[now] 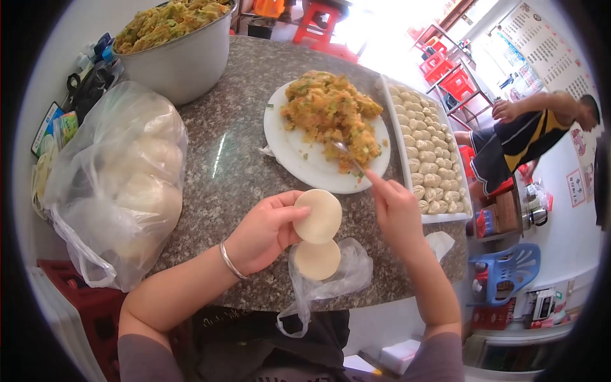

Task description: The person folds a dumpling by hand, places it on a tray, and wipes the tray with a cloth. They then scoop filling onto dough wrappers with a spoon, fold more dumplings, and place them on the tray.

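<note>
Speckled stone tabletop (223, 191) spreads beneath the work, with a red stool (316, 24) beyond it at 12 o'clock. The person's left hand (270, 226) pinches 1 round wrapper (320, 219) under its thumb, fingers loosely curled; at 6 o'clock from it, 1 more disc (317, 262) rests on a clear plastic bag (353, 267). At 12 o'clock, filling (321, 105) heaps on a white plate (280, 137), and the right hand (394, 207), closed round a metal utensil (342, 147), has its end there. Scooping seems the step in hand; the next move would call for a level wrapper and a centred, modest load. Pleated buns (429, 156) fill a tray (445, 218) at 2 o'clock.
</note>
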Tool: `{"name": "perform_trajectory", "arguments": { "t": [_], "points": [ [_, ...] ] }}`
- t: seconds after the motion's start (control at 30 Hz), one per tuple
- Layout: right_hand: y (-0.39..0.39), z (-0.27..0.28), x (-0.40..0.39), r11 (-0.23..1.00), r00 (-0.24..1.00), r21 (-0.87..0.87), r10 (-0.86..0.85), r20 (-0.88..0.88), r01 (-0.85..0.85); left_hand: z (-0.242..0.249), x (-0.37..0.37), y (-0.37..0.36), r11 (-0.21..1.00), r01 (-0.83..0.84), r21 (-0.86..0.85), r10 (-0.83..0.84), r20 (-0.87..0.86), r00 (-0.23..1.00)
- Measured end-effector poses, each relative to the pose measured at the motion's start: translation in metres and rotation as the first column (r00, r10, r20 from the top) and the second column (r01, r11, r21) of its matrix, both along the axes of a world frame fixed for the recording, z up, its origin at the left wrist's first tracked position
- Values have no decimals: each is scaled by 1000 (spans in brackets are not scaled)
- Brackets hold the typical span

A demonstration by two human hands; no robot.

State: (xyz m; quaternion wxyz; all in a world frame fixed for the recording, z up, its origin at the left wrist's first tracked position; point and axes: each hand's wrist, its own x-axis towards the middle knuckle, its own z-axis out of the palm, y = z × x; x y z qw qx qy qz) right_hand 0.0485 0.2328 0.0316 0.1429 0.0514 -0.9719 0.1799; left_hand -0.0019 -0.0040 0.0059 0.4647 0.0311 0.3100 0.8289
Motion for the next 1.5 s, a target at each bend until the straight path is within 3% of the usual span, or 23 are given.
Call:
{"name": "perform_trajectory", "arguments": {
  "t": [0.03, 0.27, 0.4, 0.5, 0.57, 0.67, 0.77, 0.83, 0.9, 0.97, 1.0, 1.13, 1.33, 1.4, 1.47, 1.5],
  "points": [
    [5, -8, 1, 997, 1000, 67, -28, 11, 28, -2, 0, 0, 1000, -15, 6, 14, 3, 1000],
    [-4, 0, 5, 998, 998, -5, -57, 6, 57, 6, 2, 2, 989, -47, -142, 36, -75, 997],
    [-6, 1, 9, 997, 1000, -77, 9, 14, -8, -4, 0, 1, 988, -52, -148, 51, -14, 999],
    [-8, 6, 9, 991, 995, -85, -102, 12, 103, -7, 1, 2, 984, -40, -173, 47, 38, 998],
    [-8, -7, 10, 994, 1000, -109, 11, 16, -9, -8, -1, 2, 992, -51, -115, 59, 61, 996],
    [-20, 0, 21, 983, 996, -181, 43, 82, -27, -9, -4, 5, 978, -208, 1, 207, 113, 972],
    [-33, -1, 34, 973, 994, -220, 88, 72, -71, -2, -6, 4, 961, -247, 121, 226, 163, 960],
    [-38, 8, 41, 990, 983, -108, 110, 150, -94, -1, -6, 3, 961, -255, 105, 236, 165, 958],
    [-30, 12, 41, 986, 982, -153, 95, 164, -70, -1, -6, 4, 961, -274, 31, 270, 91, 959],
    [-16, 10, 36, 988, 998, -141, -64, -13, 62, -1, -7, 4, 968, -250, 8, 248, 73, 966],
    [-11, 9, 33, 985, 988, -85, -150, 28, 152, -1, -7, 4, 973, -229, -15, 230, 53, 972],
    [-23, -10, 37, 970, 999, -243, -3, 54, 16, 3, -6, 6, 977, -212, 18, 208, 127, 970],
    [-50, 9, 48, 982, 986, -188, 44, 164, -13, -4, -10, 2, 958, -243, 155, 210, 201, 957],
    [-46, 8, 48, 984, 983, -181, 33, 181, 0, -4, -9, 4, 961, -270, 56, 262, 128, 957],
    [-37, 1, 46, 954, 1000, -300, 7, -8, -9, -4, -8, 2, 970, -244, -9, 244, 115, 963],
    [-33, 2, 44, 954, 1000, -299, 6, -6, -8, -3, -8, 0, 973, -219, -75, 226, 98, 969]
  ]
}}
